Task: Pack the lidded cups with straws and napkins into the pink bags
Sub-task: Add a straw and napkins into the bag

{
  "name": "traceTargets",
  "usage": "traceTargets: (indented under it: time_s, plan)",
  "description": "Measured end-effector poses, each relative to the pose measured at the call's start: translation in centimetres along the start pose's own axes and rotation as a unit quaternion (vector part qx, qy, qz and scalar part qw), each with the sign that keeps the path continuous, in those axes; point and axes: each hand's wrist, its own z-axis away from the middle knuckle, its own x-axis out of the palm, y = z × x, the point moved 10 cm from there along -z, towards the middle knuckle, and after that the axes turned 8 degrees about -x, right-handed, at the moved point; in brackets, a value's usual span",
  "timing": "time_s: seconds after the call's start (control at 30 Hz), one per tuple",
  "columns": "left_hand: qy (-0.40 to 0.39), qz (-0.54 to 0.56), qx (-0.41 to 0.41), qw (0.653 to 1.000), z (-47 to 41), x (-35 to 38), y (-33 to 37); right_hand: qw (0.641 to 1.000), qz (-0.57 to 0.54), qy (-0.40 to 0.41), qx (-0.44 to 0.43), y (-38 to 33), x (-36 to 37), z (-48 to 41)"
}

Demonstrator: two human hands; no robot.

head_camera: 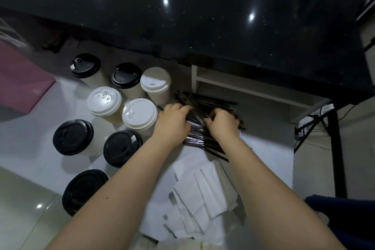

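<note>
Several lidded paper cups stand on the pale floor at the left, some with black lids and some with white lids. A heap of black wrapped straws lies to their right. My left hand and my right hand both reach into the heap, fingers curled around straws. White napkins are spread loosely on the floor between my forearms. A pink bag lies flat at the far left edge.
A glossy black tabletop fills the upper view, its front edge just beyond the straws. Below it are a white shelf and a black metal table leg at the right, with cables behind.
</note>
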Motion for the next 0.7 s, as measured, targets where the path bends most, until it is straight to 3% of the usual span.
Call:
traceTargets:
  time_s: [0.3, 0.47, 0.7]
  plan:
    - [0.057, 0.017, 0.038, 0.998, 2.0, -4.6, 2.6, 0.984, -0.176, -0.022, -0.017, 0.6, -4.0, 1.4]
    - [0.108, 0.003, 0.038, 0.993, 3.7, -8.2, 2.2, 0.979, -0.16, -0.039, -0.119, -2.9, -5.9, 2.6]
    - [0.156, 0.001, -0.063, 0.986, 8.5, -12.5, -6.0, 0.945, -0.195, -0.073, -0.251, -12.8, -4.7, 5.6]
